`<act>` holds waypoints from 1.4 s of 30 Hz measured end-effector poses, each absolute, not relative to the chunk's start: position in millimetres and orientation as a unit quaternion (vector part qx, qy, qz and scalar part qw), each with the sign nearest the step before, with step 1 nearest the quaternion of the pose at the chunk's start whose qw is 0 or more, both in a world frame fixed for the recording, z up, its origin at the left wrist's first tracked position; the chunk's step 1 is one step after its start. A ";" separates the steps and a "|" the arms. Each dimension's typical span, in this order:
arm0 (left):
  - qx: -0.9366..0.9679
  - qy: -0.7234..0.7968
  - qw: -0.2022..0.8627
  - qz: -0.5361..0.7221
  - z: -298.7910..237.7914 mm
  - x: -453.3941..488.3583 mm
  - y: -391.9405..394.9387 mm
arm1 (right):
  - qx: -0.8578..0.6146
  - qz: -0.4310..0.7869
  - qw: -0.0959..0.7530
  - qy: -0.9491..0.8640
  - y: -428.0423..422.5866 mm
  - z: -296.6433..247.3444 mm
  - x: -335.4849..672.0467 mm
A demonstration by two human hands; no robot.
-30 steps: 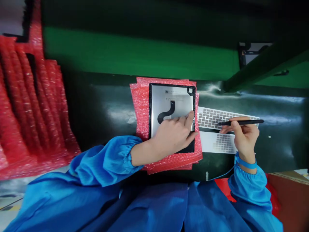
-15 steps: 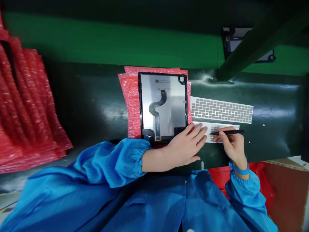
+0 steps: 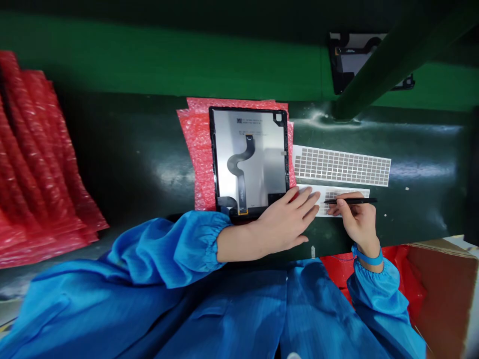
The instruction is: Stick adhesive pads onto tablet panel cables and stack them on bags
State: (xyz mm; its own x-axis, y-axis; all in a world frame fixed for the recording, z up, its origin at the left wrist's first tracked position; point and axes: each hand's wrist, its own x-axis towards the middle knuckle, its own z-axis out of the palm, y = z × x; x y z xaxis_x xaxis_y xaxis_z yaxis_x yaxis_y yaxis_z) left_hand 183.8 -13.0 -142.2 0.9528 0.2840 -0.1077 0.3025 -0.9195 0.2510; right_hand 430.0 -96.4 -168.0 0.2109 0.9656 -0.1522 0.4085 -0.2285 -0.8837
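Note:
My left hand (image 3: 286, 219) lies flat with its fingers stretched, the fingertips on the left end of a smaller white sticker sheet (image 3: 321, 209). In my right hand (image 3: 359, 217) is a thin black pen-like tool (image 3: 355, 201), its tip over the small grey labels of that sheet. A tablet screen panel (image 3: 262, 169), silver side up in a black frame, rests on red bubble-wrap bags (image 3: 204, 169). Down its middle runs a curved dark ribbon cable (image 3: 239, 164). Part of its lower right corner is behind my left hand.
A larger label sheet (image 3: 340, 167) lies just beyond the smaller one. Red bubble-wrap bags (image 3: 45, 164) are heaped at the left. A green post (image 3: 374, 75) rises in front of another screen panel (image 3: 350, 62) at the back right. A brown box (image 3: 443, 289) stands at the lower right.
The whole view has shifted slightly, so things sit a little higher and further left. Both hands keep nearly the same places over the smaller sheet.

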 end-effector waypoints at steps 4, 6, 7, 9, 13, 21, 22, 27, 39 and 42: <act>0.979 0.148 0.135 -0.032 -141.5 184.1 -12.0 | -0.686 0.384 0.371 -0.493 -95.4 -168.1 430.3; 0.980 0.147 0.135 -0.026 -142.3 184.6 -11.8 | -0.688 0.393 0.381 -0.476 -94.1 -166.9 429.5; 0.980 0.146 0.135 -0.024 -143.1 185.2 -11.7 | -0.689 0.398 0.388 -0.465 -93.4 -165.8 428.9; 0.980 0.144 0.136 -0.017 -145.1 186.5 -11.2 | -0.689 0.405 0.409 -0.440 -91.7 -162.8 427.4; 0.979 0.141 0.146 0.014 -143.2 186.4 -8.1 | -0.672 0.412 0.462 -0.407 -85.8 -154.2 423.3; 0.944 0.251 0.190 0.100 -102.2 148.2 6.6 | -0.619 0.415 0.506 -0.435 -22.5 -125.7 389.7; 0.940 0.271 0.187 0.085 -101.7 143.1 9.2 | -0.608 0.420 0.502 -0.448 -9.7 -123.0 380.9; 0.935 0.328 0.137 0.015 -121.5 125.8 25.1 | -0.567 0.472 0.468 -0.487 49.3 -122.5 320.8; 0.925 0.333 0.184 -0.010 -134.2 110.8 42.4 | -0.594 0.487 0.389 -0.508 83.9 -156.5 265.8; 0.921 0.339 0.191 -0.003 -132.7 111.2 44.8 | -0.600 0.478 0.379 -0.518 82.3 -155.2 265.6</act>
State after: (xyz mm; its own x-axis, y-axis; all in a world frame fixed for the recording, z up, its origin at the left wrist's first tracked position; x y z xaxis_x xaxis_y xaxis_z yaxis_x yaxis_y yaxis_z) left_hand 111.2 44.8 -132.7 0.7702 0.6235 -0.1346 0.6255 -0.6969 0.3508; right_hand 265.6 82.3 -155.2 0.0067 0.9834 -0.1813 0.2594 -0.1768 -0.9494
